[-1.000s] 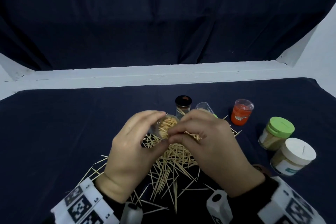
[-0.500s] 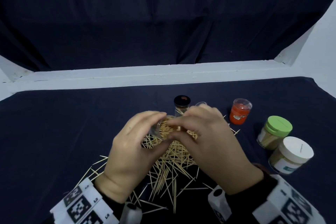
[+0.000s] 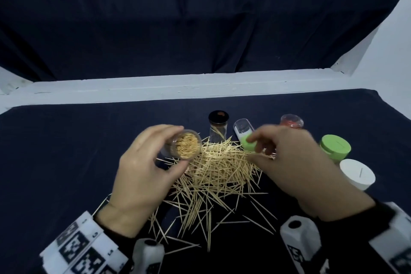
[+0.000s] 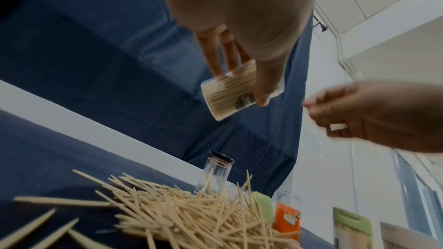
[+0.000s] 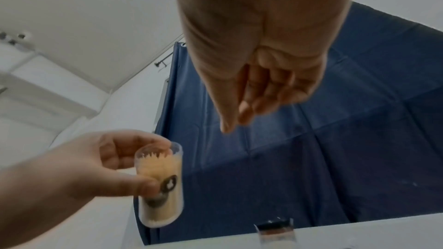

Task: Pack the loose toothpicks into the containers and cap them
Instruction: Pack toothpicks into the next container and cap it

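My left hand (image 3: 144,162) grips a clear container (image 3: 186,144) packed full of toothpicks, held uncapped above the table with its mouth tilted toward me. The right wrist view shows this container (image 5: 159,183) between thumb and fingers. My right hand (image 3: 266,147) hovers to the right, blurred, fingers loosely curled with nothing seen in them (image 5: 251,92). Its fingertips are close to a clear container with a green cap (image 3: 243,134) lying on its side. A big pile of loose toothpicks (image 3: 218,169) lies on the dark cloth between my hands.
Behind the pile stands a black-capped clear jar (image 3: 218,128). An orange container (image 3: 291,121), a green-lidded jar (image 3: 334,147) and a white-lidded jar (image 3: 357,173) stand on the right. Stray toothpicks spread toward me. A white ledge (image 3: 200,87) borders the far side.
My hands were joined at the container's mouth and have come apart. The left hand carried the full container leftward, and the right hand swung right toward the green-capped container.
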